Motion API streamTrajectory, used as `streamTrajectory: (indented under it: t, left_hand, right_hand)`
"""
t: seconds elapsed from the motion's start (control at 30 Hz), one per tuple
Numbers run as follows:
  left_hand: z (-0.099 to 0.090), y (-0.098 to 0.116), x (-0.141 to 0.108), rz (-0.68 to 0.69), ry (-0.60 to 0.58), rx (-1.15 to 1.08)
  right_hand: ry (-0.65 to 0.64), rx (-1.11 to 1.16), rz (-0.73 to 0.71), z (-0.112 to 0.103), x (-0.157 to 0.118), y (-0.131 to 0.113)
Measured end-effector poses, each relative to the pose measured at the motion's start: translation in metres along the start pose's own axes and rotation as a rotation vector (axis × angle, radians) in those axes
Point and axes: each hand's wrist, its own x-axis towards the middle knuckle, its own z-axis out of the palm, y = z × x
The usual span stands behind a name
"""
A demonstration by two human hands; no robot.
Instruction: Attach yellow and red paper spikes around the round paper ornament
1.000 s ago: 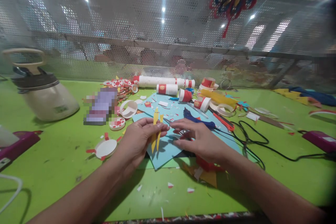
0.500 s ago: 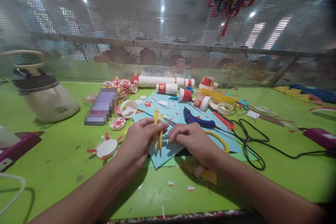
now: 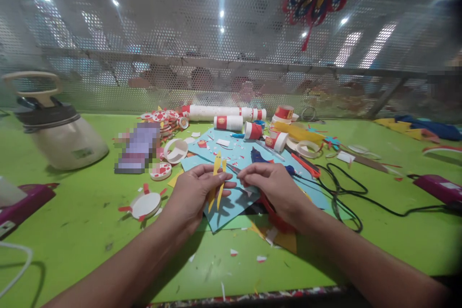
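Note:
My left hand (image 3: 197,190) is closed, pinching two narrow yellow paper strips (image 3: 220,185) between thumb and fingers; they stand side by side with pointed ends. Close to its right, my right hand (image 3: 272,187) is curled, thumb and index finger together. Scissors (image 3: 276,216) are in it: a red handle shows below the palm, and a thin metal blade runs past the fingertips toward the left hand. The fingers hide the middle of the scissors. Beneath both hands lie light blue paper sheets (image 3: 216,219).
A blue glue gun (image 3: 258,155) and an orange-red cutter (image 3: 306,166) lie beyond the right hand, near a black cable (image 3: 335,192). Paper cups (image 3: 229,122) stand behind. A phone (image 3: 139,147), a paper disc with red tabs (image 3: 146,205) and a large jug (image 3: 65,134) are left.
My right hand has turned and its fingers have closed together. The yellow loop beside it is now mostly hidden, and a red handle shows beneath the palm. The yellow strips have tilted.

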Motion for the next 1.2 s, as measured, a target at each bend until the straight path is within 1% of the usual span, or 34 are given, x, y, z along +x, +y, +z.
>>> streamTrajectory:
  t: [0.13, 0.2, 0.37, 0.5, 0.67, 0.77, 0.93, 1.03, 1.2]
  left_hand:
    - [0.005, 0.0, -0.005, -0.005, -0.024, 0.035]
    - [0.007, 0.001, -0.008, -0.022, -0.037, 0.036]
    - [0.007, 0.0, -0.009, -0.029, -0.078, 0.059]
    - [0.01, 0.0, -0.008, -0.027, -0.074, 0.097]
    - [0.013, 0.0, -0.01, -0.025, -0.072, 0.117]
    - [0.011, 0.0, -0.01, -0.029, -0.117, 0.107]
    - [0.006, 0.001, -0.01, -0.117, -0.183, 0.028]
    - [0.005, 0.002, -0.009, -0.149, -0.17, -0.014]
    - [0.004, 0.001, -0.007, -0.162, -0.133, -0.041]
  right_hand:
    - [-0.013, 0.024, 0.02, 0.002, 0.001, 0.002]
    - [-0.023, 0.088, 0.03, 0.003, 0.001, 0.002]
    - [-0.101, 0.26, 0.039, 0.006, 0.0, 0.0]
    - [-0.11, 0.309, 0.044, 0.005, -0.001, 0.004]
    - [-0.155, 0.342, 0.076, 0.004, 0.0, 0.012]
    - [-0.133, 0.364, 0.08, 0.003, 0.0, 0.014]
    - [-0.097, 0.367, 0.07, 0.001, 0.003, 0.017]
    - [-0.076, 0.364, 0.087, -0.001, 0.005, 0.018]
    - [-0.102, 0.379, 0.099, -0.006, 0.005, 0.016]
